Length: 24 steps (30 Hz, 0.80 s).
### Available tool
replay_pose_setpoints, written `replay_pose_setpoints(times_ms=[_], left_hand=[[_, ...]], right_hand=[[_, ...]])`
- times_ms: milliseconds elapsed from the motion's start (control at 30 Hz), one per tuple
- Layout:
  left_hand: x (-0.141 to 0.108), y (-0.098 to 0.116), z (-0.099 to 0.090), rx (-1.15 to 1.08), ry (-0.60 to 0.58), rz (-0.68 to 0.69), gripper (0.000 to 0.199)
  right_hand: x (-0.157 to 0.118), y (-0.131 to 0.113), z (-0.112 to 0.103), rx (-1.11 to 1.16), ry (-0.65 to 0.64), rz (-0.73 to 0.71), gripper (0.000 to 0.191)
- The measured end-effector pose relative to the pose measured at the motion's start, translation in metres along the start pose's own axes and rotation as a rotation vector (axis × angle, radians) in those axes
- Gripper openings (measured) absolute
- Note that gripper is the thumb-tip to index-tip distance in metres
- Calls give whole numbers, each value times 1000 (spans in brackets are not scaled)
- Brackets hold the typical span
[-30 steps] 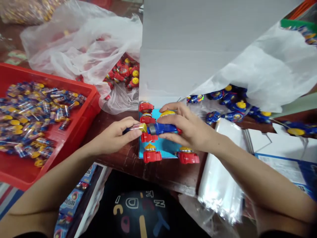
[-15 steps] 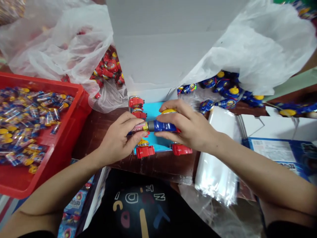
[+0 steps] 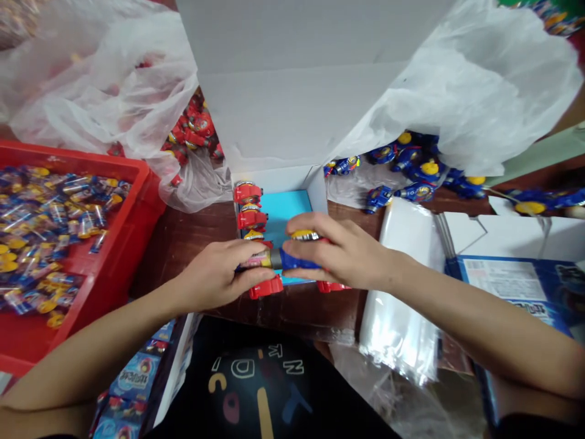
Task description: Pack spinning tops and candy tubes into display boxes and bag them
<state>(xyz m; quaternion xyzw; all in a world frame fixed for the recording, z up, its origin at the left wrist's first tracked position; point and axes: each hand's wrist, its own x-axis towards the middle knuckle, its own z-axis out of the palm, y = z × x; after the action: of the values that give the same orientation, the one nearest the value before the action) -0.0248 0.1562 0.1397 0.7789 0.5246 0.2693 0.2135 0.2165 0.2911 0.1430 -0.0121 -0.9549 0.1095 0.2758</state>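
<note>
My left hand pinches a small tube with a printed label, its far end hidden in my fingers. My right hand is closed round a blue toy with a yellow top and a grey neck. The grey neck meets the tube end to end over the box. Beneath both hands stands a white box with a light blue floor. Red toys line its left side, one red toy sits at the near left, and another at the near right.
A red crate of small capped tubes stands at left. Red toys spill from a plastic bag behind it. Blue toys lie at back right. Clear plastic sleeves and a blue printed carton are on the right.
Both hands have come nearer to my body, bringing the tube and blue toy over the box's near end. More of the red toys and blue floor shows behind them.
</note>
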Motion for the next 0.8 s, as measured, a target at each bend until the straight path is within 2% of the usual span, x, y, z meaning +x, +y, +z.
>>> replay_pose_setpoints(times_ms=[67,100,133,167,233,300,333,400,467,533,567,633,700,733,800], left_hand=[[3,4,-8,-316,-230,-113,40],[5,5,-11,-437,-323,-158,46],[6,6,-13,-491,-370,-181,50],[7,5,-13,-460,-351,-172,51],[7,3,-10,-162,-144,-63,43],[6,-1,-4,258,130,133,34],[5,-5,-1,426,228,227,34],[7,-14,2,592,307,336,43],[12,-26,0,559,335,287,63],[19,-41,-4,449,359,156,81],[24,-49,-5,401,361,103,80],[32,-66,-4,355,317,43,65],[39,-80,3,349,233,2,53],[41,-85,7,345,201,-20,52],[44,-92,15,328,178,-52,50]], right_hand=[[-3,-4,-1,-64,13,-68,8],[-3,-6,-2,-60,17,-73,9],[-2,-7,-3,-25,13,-50,9],[0,-9,-4,41,7,-2,7],[6,-10,-5,260,-7,199,21],[13,-9,-7,552,-62,458,38],[17,-8,-8,682,-103,566,41],[22,-3,-12,809,-153,682,42],[24,10,-19,713,-109,647,45],[27,28,-26,420,-51,568,45],[28,38,-27,230,-66,544,44],[33,56,-24,-140,-211,528,41],[39,70,-13,-385,-411,493,39],[43,75,-6,-442,-489,459,37],[50,82,9,-448,-558,367,29]])
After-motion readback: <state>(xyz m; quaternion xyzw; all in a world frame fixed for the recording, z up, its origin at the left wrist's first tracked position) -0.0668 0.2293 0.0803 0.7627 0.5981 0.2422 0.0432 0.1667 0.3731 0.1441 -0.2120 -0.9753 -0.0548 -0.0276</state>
